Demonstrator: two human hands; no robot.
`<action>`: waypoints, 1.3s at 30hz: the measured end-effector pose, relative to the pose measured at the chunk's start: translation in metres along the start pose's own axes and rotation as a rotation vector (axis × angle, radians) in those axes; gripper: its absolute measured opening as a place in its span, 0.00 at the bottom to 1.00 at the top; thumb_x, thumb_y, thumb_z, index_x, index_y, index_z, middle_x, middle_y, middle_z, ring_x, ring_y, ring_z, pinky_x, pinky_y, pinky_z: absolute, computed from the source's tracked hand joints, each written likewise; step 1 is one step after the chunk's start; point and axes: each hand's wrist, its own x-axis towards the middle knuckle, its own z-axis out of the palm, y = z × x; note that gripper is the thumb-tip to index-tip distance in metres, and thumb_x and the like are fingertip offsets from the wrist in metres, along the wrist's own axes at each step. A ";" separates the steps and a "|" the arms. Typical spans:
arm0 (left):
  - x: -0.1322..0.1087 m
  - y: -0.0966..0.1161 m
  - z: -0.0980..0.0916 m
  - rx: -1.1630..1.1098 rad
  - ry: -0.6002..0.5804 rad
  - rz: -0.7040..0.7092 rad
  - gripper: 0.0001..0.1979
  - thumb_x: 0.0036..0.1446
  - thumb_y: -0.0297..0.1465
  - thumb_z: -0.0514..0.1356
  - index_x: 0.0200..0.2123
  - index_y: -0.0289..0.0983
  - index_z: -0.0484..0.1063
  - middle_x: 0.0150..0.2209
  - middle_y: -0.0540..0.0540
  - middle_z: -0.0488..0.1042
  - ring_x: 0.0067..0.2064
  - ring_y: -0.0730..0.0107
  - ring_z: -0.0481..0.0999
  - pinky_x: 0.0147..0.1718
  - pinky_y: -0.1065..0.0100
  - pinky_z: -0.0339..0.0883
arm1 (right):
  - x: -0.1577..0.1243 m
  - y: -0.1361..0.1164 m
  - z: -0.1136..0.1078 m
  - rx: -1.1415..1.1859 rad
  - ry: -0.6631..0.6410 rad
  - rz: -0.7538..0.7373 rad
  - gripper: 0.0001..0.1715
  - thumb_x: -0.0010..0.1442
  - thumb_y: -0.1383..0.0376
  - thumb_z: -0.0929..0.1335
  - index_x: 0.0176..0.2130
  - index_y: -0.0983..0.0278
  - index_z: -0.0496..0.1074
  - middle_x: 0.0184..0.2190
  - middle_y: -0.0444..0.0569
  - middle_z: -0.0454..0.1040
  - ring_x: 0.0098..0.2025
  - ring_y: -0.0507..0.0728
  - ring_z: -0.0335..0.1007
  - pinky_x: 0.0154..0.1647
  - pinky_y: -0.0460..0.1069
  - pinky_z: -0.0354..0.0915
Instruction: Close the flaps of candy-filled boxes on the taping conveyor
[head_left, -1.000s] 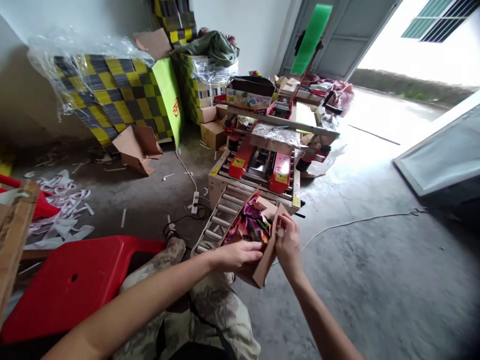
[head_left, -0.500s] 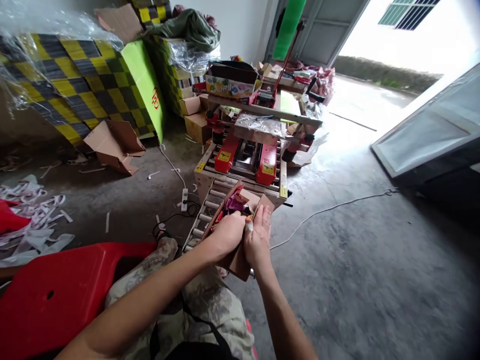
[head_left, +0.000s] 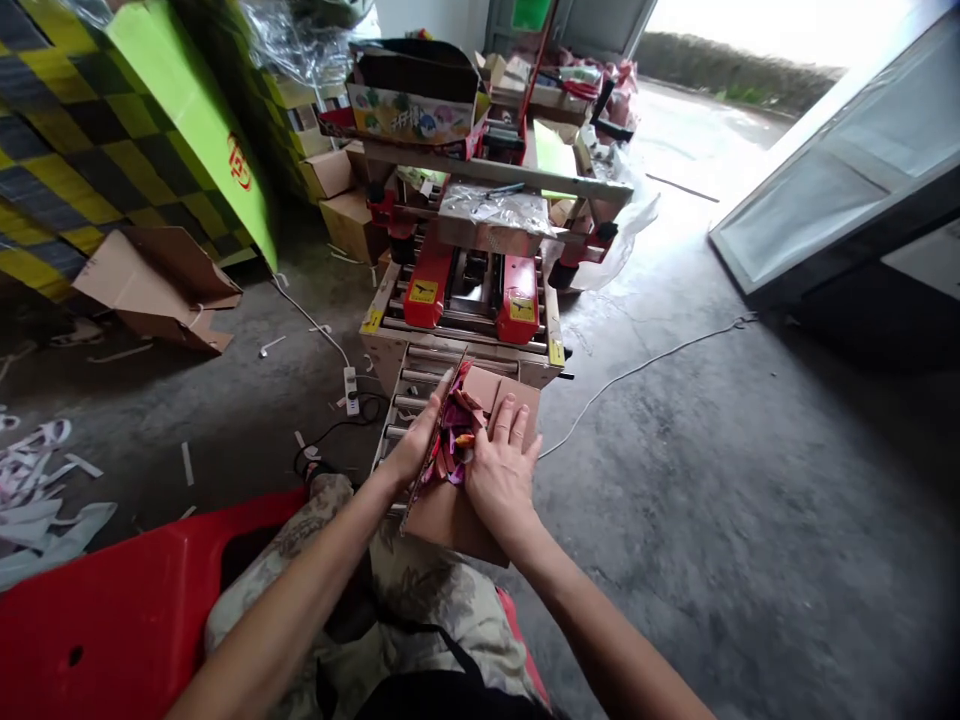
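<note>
A small brown cardboard box [head_left: 450, 520] rests over my lap and the near end of a roller conveyor [head_left: 420, 390]. It is full of colourful packets [head_left: 454, 435]. My left hand [head_left: 416, 440] lies flat against the box's left flap, fingers stretched out. My right hand [head_left: 502, 460] presses flat on the right flap, fingers spread. The flaps are partly folded over the packets.
A red carton-sealing machine [head_left: 472, 290] stands just beyond the box. A red plastic stool [head_left: 97, 620] is at my left. Black-and-yellow checked cartons [head_left: 67, 150], loose cardboard [head_left: 157, 285] and a power strip [head_left: 350, 385] with cables lie on the concrete floor. An open doorway is at the far right.
Both hands moved from reaching into the packets to pressing the flaps inward. The camera tilted down and closer to the box.
</note>
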 end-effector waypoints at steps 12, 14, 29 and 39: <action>-0.003 0.020 0.021 0.821 0.170 0.182 0.28 0.65 0.41 0.40 0.65 0.38 0.46 0.69 0.47 0.38 0.67 0.59 0.45 0.63 0.58 0.46 | 0.006 0.009 -0.013 0.194 -0.116 -0.008 0.34 0.52 0.66 0.65 0.58 0.70 0.59 0.66 0.68 0.35 0.67 0.75 0.29 0.55 0.75 0.46; -0.007 0.023 0.024 0.880 0.178 0.141 0.27 0.65 0.41 0.41 0.65 0.42 0.47 0.69 0.51 0.37 0.66 0.57 0.49 0.61 0.55 0.52 | 0.004 0.023 -0.019 0.426 -0.092 -0.044 0.40 0.47 0.64 0.66 0.59 0.68 0.57 0.66 0.66 0.37 0.67 0.71 0.32 0.58 0.72 0.46; -0.013 0.021 0.050 0.989 0.353 -0.030 0.26 0.63 0.39 0.46 0.64 0.49 0.50 0.68 0.51 0.39 0.52 0.50 0.66 0.47 0.52 0.67 | -0.060 0.019 -0.002 0.226 -0.011 -0.370 0.66 0.46 0.44 0.67 0.66 0.76 0.34 0.66 0.67 0.33 0.67 0.73 0.27 0.60 0.74 0.34; 0.037 0.052 0.019 0.230 0.763 -0.018 0.22 0.63 0.24 0.42 0.60 0.28 0.54 0.63 0.33 0.54 0.64 0.55 0.54 0.62 0.57 0.48 | 0.072 0.067 -0.009 0.160 -0.074 -0.674 0.53 0.48 0.50 0.69 0.65 0.66 0.49 0.66 0.63 0.43 0.66 0.72 0.36 0.59 0.72 0.42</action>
